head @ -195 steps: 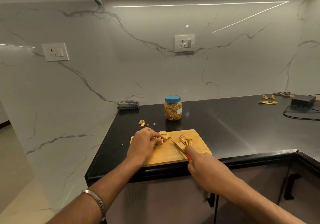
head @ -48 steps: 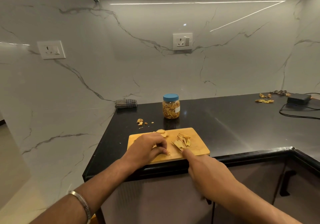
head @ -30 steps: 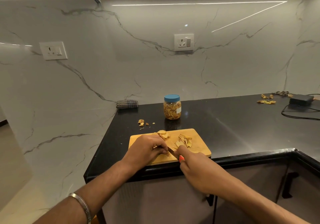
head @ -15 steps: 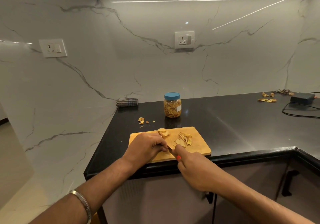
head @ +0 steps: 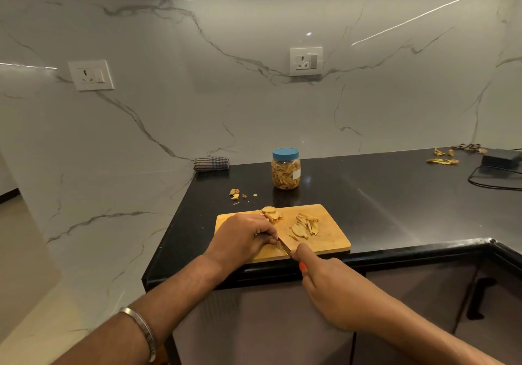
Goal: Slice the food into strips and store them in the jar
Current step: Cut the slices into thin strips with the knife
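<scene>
Two heaps of food lie on the wooden cutting board (head: 333, 240): a small stack of uncut slices (head: 271, 213) near its far left corner, and a loose scatter of cut strips (head: 306, 225) toward its middle right. A third bit sits under the curled fingertips of the left hand (head: 243, 239), which pins it to the board; it is too hidden to describe. The right hand (head: 330, 288) grips one knife (head: 284, 247) by an orange handle, the blade angled just beside those fingertips, so I judge slicing to be the step in hand.

One jar (head: 285, 169) stands on the black bench (head: 395, 203) just behind the board, its blue lid (head: 285, 153) on and its body already mostly full of strips. So a good share looks stored, while the stack remains to cut and the loose strips remain to go in; the lid must come off first.

Further out, a few scraps (head: 236, 193) lie left of the jar, a folded checked cloth (head: 211, 163) sits against the wall, and peelings (head: 443, 158) lie far right near a black adapter (head: 501, 158) with its cable.
</scene>
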